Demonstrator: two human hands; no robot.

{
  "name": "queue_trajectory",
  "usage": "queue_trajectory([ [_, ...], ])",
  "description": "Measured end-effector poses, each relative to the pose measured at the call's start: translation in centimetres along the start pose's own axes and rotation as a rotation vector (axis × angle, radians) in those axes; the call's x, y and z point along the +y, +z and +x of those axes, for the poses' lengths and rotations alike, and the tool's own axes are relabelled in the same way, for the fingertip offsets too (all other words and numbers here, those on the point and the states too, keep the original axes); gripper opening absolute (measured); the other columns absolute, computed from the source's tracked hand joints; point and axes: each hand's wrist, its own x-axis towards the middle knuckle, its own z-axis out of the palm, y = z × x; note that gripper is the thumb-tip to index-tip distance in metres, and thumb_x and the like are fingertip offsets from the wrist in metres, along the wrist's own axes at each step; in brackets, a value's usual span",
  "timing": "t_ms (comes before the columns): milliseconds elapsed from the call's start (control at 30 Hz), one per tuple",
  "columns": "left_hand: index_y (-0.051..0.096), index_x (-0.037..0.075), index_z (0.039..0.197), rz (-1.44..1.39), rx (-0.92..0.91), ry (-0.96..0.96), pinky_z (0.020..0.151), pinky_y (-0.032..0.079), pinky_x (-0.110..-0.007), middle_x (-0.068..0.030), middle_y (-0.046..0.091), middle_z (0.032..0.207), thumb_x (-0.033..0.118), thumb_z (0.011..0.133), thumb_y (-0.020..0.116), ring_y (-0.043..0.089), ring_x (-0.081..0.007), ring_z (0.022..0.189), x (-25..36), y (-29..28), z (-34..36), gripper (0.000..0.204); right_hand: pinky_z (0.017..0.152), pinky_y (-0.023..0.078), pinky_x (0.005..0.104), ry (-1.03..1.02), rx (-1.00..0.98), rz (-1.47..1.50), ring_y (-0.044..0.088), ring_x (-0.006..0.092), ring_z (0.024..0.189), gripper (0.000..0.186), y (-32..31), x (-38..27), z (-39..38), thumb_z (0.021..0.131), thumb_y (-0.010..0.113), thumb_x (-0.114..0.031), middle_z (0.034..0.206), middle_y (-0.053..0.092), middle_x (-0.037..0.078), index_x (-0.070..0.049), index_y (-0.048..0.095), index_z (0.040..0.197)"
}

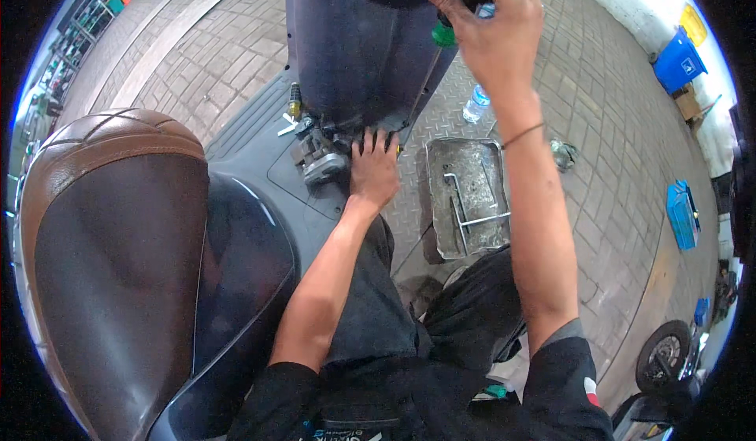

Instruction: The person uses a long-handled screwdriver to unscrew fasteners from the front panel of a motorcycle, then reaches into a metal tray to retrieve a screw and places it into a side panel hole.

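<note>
Up at the top, my right hand (500,27) grips the green and black handle of a long screwdriver (444,35). Its thin shaft slants down along the scooter's dark front panel (354,39), reaching the panel's lower right edge. My left hand (374,175) lies with fingers stretched out on the scooter's grey footboard (291,177), near the shaft's lower end. Just left of those fingers sits a grey metal mechanical part (321,157). Behind it are a small yellowish bottle-like item or handle (295,101) and a white forked piece (287,125).
A worn metal tray (431,197) with a T-handle wrench (484,220) and other tools stands right of the scooter. Beyond it is a water bottle (476,104). The brown and black seat (118,260) fills the left. A blue bin (679,61) and a wheel (663,354) are far right.
</note>
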Motion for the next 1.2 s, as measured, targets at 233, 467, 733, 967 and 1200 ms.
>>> queue_trajectory([
  [233,0.054,0.007,0.135,0.014,-0.011,-0.123,0.104,0.040,-0.058,-0.0200,0.048,0.142,0.029,0.081,0.071,0.044,-0.0459,0.129,2.9,-1.3,3.1,0.061,0.075,0.052,0.0352,0.023,-0.006,0.186,0.066,0.0294,0.084,0.030,0.8,1.0,0.6,0.088,0.074,-0.012,0.096,0.062,0.016,0.000,0.070,0.115],
  [467,0.058,0.010,0.129,0.350,0.180,-0.158,0.095,0.045,-0.055,-0.0119,0.057,0.124,0.021,0.089,0.058,0.052,-0.0362,0.116,3.2,1.6,4.6,0.042,0.087,0.050,0.0368,0.005,0.041,0.302,0.065,0.0262,0.095,0.041,1.4,3.1,1.4,0.084,0.079,-0.025,0.107,0.064,0.015,-0.008,0.070,0.120],
  [733,0.056,0.004,0.130,0.249,0.100,-0.247,0.099,0.040,-0.056,-0.0152,0.051,0.125,0.022,0.088,0.057,0.047,-0.0349,0.120,3.2,0.8,4.1,0.045,0.086,0.049,0.0291,0.142,-0.008,0.252,0.061,0.0162,0.095,0.039,0.8,1.1,0.9,0.090,0.074,-0.016,0.110,0.062,0.008,-0.009,0.068,0.128],
  [967,0.055,0.002,0.132,-0.072,0.154,-0.201,0.104,0.035,-0.064,-0.0197,0.050,0.130,0.017,0.086,0.061,0.044,-0.0407,0.124,3.0,-0.5,4.0,0.049,0.083,0.050,0.0304,0.038,0.085,-0.017,0.062,0.0198,0.093,0.035,1.1,0.5,0.7,0.090,0.073,-0.014,0.107,0.062,0.007,-0.013,0.070,0.125],
  [1200,0.062,0.001,0.123,-0.233,0.023,-0.329,0.110,0.029,-0.065,-0.0213,0.049,0.135,0.018,0.069,0.069,0.039,-0.0447,0.132,2.7,-0.4,4.8,0.057,0.082,0.049,0.0373,-0.020,0.102,-0.037,0.062,0.0308,0.091,0.045,2.2,1.8,0.2,0.081,0.082,-0.026,0.099,0.061,0.015,-0.011,0.070,0.121],
])
